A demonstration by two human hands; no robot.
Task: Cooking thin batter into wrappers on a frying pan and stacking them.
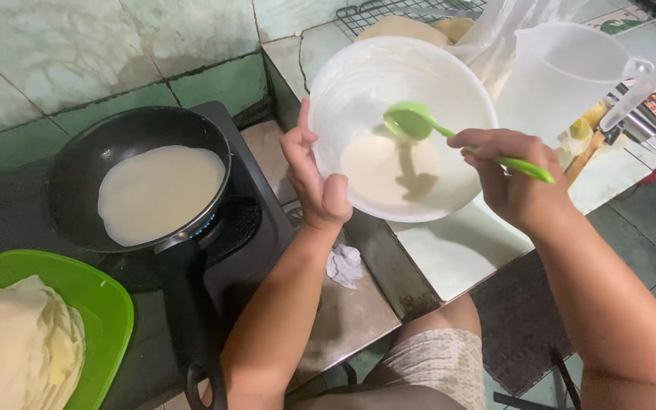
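The white bowl [449, 83] is round and plastic, smeared inside with pale batter that pools at its bottom. It is tipped toward the person and held up over the tiled counter [457, 250], near the counter's front edge. The left hand [314, 178] grips its rim on the stove side, thumb over the lip. The right hand [512, 178] is closed round the handle of a green spoon [413, 121], whose long axis runs from the hand up and leftward, its scoop end pointing into the bowl above the batter. On the stove [256, 228], a black pan [77, 163] holds a thin pale crepe [157, 193]. A green plate [93, 296] of stacked crepes sits at the near left; a clear jug [563, 76] stands beyond the bowl.
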